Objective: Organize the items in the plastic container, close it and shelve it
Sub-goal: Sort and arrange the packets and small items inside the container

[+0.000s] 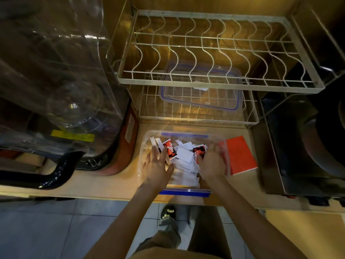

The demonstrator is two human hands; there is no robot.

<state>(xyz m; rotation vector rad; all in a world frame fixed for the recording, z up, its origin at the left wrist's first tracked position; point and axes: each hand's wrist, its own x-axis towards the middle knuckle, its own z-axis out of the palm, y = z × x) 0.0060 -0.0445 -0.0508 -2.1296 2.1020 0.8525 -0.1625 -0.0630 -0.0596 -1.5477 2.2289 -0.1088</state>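
Two hands of ours are inside the open plastic container (pixel 143 146) on the counter (pixel 115 182). Left hand (pixel 157 166) lies spread flat on white and red packets (pixel 183 156); right hand (pixel 211 164), fingers loosely curled, touches more; grip unclear. Its lid (pixel 201 96) sits on the lower rack (pixel 250 116) behind. Red booklet (pixel 240 156) lies right.

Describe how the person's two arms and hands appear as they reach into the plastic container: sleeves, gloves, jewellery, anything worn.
Both forearms are bare right to the bottom edge of the picture, with no sleeve in view. The left hand and right hand wear no gloves. No watch, bracelet or ring is visible, though the dim, blurred view could hide small details.
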